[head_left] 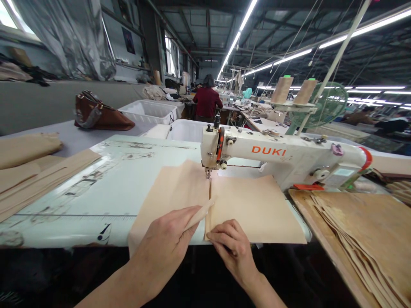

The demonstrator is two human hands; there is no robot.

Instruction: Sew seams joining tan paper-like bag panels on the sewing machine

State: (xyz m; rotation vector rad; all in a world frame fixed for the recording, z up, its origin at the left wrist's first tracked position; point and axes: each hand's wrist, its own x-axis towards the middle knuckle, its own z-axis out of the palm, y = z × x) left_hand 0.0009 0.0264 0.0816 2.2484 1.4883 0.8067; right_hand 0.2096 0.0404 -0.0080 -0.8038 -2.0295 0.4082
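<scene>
Plainly, two tan fabric panels were set under the presser foot of a white sewing machine, whose body lay between two and three o'clock from that foot. From the same centre, the left panel was spread toward eight o'clock and the right panel toward four, with a narrow strip running between them toward six.

At seven o'clock, a raised edge, apparently of the left panel, was held between the thumb and fingers of the left hand. Toward half past five, the near inner corner of the right panel was touched by the bunched fingertips of the right hand; whether it was pinched or only pressed could not be told.

More tan pieces were laid at nine o'clock on the pale green table, and a stack of panels was seen between three and four. A brown bag was placed toward ten. At twelve, a person in dark red was seen from behind.
</scene>
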